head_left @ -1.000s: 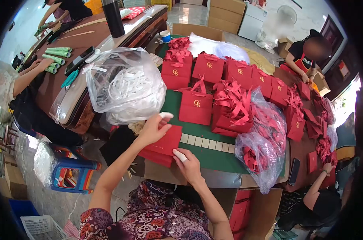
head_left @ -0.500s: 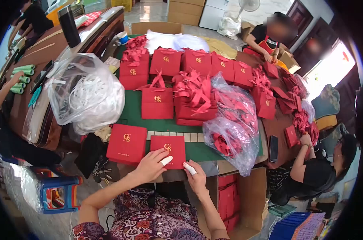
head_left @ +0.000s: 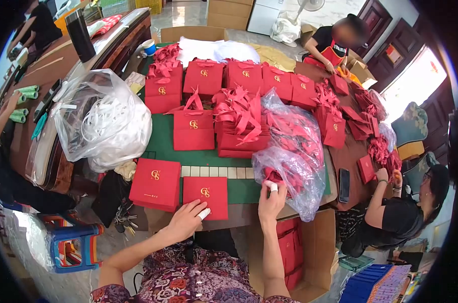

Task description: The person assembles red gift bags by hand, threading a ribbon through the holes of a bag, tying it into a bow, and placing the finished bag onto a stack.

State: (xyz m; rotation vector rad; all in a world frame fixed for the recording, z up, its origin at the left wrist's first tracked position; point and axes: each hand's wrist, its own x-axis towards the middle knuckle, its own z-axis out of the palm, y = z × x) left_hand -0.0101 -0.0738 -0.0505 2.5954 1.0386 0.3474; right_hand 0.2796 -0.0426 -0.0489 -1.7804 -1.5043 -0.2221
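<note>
My left hand (head_left: 187, 221) rests with its fingers laid flat on a red paper gift bag (head_left: 216, 204) with a gold GS logo, lying at the table's front edge. A white wrap covers one of its fingertips. My right hand (head_left: 272, 203), a finger also wrapped in white, is at the near end of a clear plastic bag (head_left: 305, 206) of red ribbons (head_left: 273, 175). Its fingers are bent together; what they pinch, if anything, is hidden. Left of the gift bag lies a stack of similar red bags (head_left: 154, 186).
Red bags with ribbon handles (head_left: 193, 130) stand across the green mat (head_left: 160, 134). A plastic sack of white cord (head_left: 107, 118) sits to the left, a phone (head_left: 344, 184) to the right. Below is a cardboard box (head_left: 317, 252) holding red bags. Other people work around the tables.
My right hand has left the edge of the gift bag and moved right and up to the plastic bag of ribbons. My left hand stays on the gift bag, slightly lower on it.
</note>
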